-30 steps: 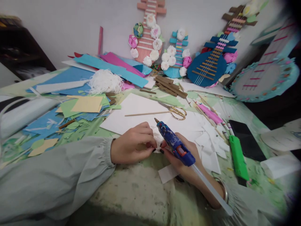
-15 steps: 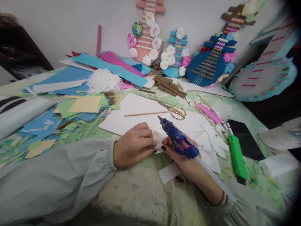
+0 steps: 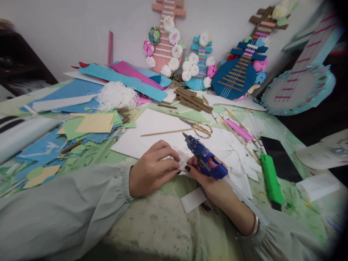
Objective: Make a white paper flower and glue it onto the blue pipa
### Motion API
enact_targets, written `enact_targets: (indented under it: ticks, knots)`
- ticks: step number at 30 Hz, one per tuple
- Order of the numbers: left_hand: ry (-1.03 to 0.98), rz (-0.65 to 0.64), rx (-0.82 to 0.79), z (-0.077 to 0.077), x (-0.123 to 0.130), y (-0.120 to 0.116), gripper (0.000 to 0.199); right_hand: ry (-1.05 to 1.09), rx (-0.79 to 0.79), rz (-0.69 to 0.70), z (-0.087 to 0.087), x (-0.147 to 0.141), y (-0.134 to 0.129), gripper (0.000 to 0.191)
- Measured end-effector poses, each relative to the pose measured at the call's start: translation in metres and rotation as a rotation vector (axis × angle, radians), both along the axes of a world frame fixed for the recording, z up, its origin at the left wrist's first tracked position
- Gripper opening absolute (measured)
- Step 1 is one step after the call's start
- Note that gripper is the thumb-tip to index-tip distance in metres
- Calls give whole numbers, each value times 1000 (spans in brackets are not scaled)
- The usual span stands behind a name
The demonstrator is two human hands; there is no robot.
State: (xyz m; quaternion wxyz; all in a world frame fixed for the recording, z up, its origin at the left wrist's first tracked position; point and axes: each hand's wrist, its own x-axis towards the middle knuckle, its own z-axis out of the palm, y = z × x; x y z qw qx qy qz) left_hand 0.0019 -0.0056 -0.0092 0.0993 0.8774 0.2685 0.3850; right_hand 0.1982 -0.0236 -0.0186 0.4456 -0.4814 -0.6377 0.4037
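A small crumpled white paper piece (image 3: 185,155) sits between my two hands, above the white sheet. My left hand (image 3: 154,168) has its fingers curled over the paper's left side, thumb and fingertips at its lower edge. A blue hot glue gun (image 3: 205,156) rests in my right hand (image 3: 214,188), its nozzle pointing up and to the left and a clear glue stick running out of its back. The right thumb and a finger also touch the paper's right side. Part of the paper is hidden by my fingers and the gun.
Gold-handled scissors (image 3: 201,129) and a thin wooden stick (image 3: 165,132) lie on a white sheet (image 3: 146,121). To the right are a green cutter (image 3: 272,179) and a black phone (image 3: 281,157). White string (image 3: 118,96), paper scraps (image 3: 95,123) and decorated paper instruments (image 3: 235,78) stand beyond.
The view has shifted slightly, so the surroundings sit a little further left. My left fingers have loosened and spread a little over the paper. The glue gun stays in my right hand.
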Motion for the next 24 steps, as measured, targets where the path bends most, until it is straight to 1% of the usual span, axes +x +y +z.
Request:
enact_targets:
  ticks: [4,7,9,13,18,24]
  knots:
    - [-46,5,-60,0,0,1,7,32,-7,9,-3,0,0,14]
    - [-65,9,-103,1,0,2,9,78,41,15,-9,0,1,16]
    - [-73,12,-122,2,1,2,10,67,59,7,-10,0,1,16]
    - [-79,22,-146,4,2,1,12,28,19,-25,-5,0,1,12]
    - [-92,35,-176,3,2,1,12,27,-46,-2,3,-1,1,11]
    - [-82,76,-219,3,3,-1,12,-18,-57,-29,1,0,2,9]
